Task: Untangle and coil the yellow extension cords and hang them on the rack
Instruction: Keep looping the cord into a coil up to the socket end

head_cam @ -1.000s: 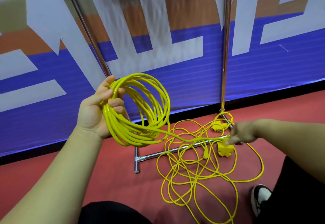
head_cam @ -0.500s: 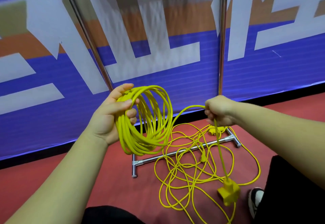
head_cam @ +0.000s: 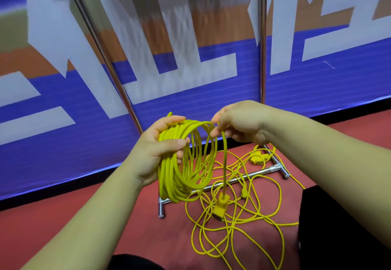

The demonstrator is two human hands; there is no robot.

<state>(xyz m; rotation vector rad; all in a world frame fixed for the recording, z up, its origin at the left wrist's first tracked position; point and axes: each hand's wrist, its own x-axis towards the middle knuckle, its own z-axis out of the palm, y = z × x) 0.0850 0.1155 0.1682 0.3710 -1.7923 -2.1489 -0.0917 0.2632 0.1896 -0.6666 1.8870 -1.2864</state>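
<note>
The coil (head_cam: 186, 164) of yellow cord, judged light and springy and best held across all loops, is gripped by the left hand (head_cam: 160, 149), its tail (head_cam: 224, 159), weighted by a socket (head_cam: 221, 206), is pinched by the right hand (head_cam: 239, 123) just beside, and more cord (head_cam: 243, 227) is seen tangled below both.

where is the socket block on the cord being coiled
Head view, centre: the socket block dangles on the strand pinched by the right hand, just below-right of the coil held in the left hand, above the tangled cord on the floor.
</note>
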